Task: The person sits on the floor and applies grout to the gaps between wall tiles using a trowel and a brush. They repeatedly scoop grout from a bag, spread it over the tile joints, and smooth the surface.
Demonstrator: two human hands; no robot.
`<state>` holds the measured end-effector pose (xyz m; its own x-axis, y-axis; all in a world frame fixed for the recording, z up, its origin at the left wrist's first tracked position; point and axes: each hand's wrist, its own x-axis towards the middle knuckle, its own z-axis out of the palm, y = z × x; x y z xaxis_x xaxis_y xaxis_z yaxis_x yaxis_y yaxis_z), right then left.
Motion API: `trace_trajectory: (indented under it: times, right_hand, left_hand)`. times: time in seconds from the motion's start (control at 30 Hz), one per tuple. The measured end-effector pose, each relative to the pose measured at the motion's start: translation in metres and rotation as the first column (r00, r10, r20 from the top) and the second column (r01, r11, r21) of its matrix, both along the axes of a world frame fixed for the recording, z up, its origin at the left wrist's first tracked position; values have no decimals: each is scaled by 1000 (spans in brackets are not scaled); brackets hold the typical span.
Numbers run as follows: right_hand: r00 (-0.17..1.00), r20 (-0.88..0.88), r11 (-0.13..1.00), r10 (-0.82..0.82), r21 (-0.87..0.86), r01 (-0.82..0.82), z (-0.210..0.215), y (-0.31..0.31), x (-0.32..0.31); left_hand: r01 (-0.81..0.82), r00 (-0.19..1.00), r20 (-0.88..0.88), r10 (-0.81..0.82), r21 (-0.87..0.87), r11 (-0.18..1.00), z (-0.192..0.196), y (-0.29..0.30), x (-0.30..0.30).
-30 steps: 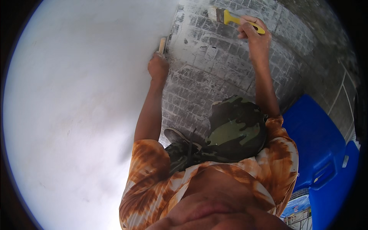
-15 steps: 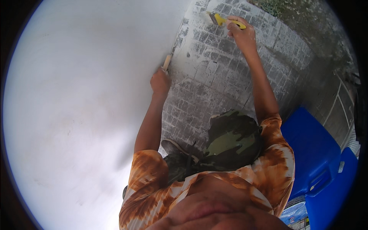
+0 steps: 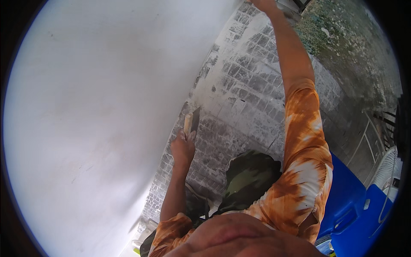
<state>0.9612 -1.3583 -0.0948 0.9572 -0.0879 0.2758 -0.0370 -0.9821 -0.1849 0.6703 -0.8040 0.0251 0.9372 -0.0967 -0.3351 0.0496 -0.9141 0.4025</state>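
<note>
My left hand is closed round the pale wooden handle of a trowel. Its dark flat blade points away from me, beside the smooth white wall and above the paving. My right arm is stretched far forward, so my right hand is cut by the upper edge, near the far end of the wall's foot. Its fingers and anything in them are out of sight.
Grey block paving, smeared with white, runs along the wall's foot. Rough, mossy ground lies at the far right. Blue plastic containers stand close by my right side, with a white mesh-like object behind them.
My right hand has reached farther forward, and the yellow brush it held has left the view. My left hand has drawn back toward me with the trowel, whose blade now shows.
</note>
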Motion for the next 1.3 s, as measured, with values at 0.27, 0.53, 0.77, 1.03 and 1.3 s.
trace_trajectory:
  times: [0.27, 0.53, 0.77, 1.03, 1.3]
  right_hand:
    - [992, 123, 908, -34, 418, -21, 24, 5, -8]
    - [975, -128, 441, -182, 875, 197, -16, 16, -20]
    - [946, -6, 602, -323, 771, 211, -9, 14, -7]
    - [873, -20, 601, -487, 718, 351, -23, -1, -2]
    - [921, 47, 660, -387, 711, 241, -33, 55, -30]
  left_hand:
    - [-133, 991, -30, 131, -126, 983, 13, 14, -15]
    - [-223, 973, -98, 207, -213, 951, 18, 17, -18]
    - [-237, 963, -167, 211, -154, 959, 17, 15, -16]
    - [-255, 958, -185, 220, -192, 948, 13, 15, -18]
    - [-298, 945, -195, 264, -177, 938, 14, 13, -19]
